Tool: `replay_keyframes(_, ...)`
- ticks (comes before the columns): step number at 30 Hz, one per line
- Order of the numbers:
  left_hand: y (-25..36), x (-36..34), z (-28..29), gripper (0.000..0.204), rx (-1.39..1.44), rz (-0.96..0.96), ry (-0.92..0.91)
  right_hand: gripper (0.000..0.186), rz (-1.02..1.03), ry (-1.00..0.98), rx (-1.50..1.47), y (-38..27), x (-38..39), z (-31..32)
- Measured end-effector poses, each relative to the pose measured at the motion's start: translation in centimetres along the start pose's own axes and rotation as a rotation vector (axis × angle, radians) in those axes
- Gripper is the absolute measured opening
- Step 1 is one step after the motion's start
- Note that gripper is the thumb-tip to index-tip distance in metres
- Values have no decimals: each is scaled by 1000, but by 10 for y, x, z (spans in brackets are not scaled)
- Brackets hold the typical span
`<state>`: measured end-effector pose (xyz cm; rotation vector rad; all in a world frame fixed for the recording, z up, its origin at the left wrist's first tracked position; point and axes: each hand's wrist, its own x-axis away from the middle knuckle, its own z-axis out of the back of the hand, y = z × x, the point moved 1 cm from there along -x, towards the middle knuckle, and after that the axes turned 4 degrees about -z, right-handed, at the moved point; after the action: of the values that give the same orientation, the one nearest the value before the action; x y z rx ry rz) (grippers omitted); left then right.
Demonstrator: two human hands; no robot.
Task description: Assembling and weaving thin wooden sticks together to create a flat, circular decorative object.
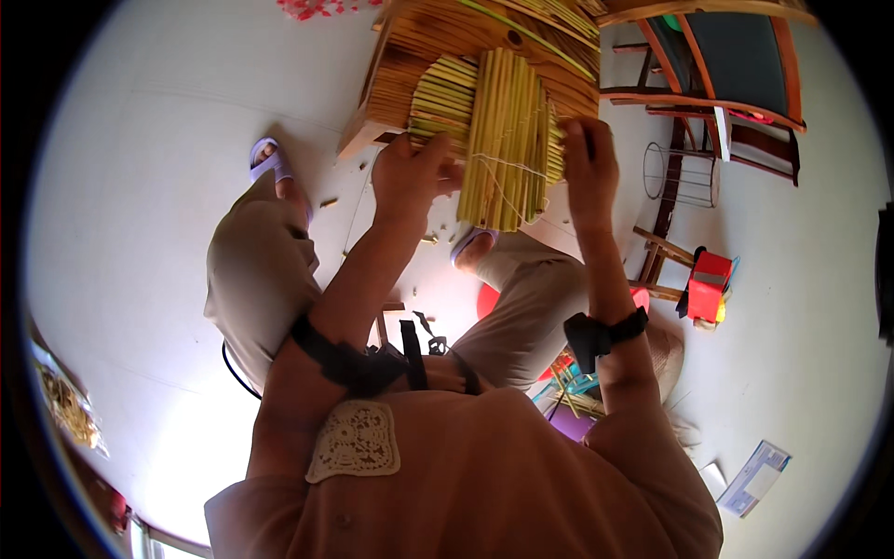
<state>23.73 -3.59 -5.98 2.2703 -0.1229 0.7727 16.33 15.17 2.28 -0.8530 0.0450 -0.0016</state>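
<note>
beside the left hand (408, 177), bound stalks (506, 121) obscure its grip, leaving it unclear. whether the curled right hand (592, 170) opposite holds anything, i cannot tell.

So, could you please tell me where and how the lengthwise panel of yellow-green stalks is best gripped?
Probably by both long edges of the lengthwise stalk panel, near end, from left and right, pinching face and underside. That end juts past the crosswise stalk panel and, in this view, beyond the wooden table, leaving its edges exposed; avoid the white thread there.
</note>
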Motion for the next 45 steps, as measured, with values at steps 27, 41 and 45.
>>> replay_keyframes(27,-5,-10,8,17,-4,-64,-11,10,-450,151,-291,56,85,72)
replay_keyframes(41,-7,-13,7,14,-17,-73,-24,21,-730,-249,-698,76,85,28)
replay_keyframes(45,-6,-10,3,14,-7,-68,-18,16,-617,-104,-313,54,86,45)
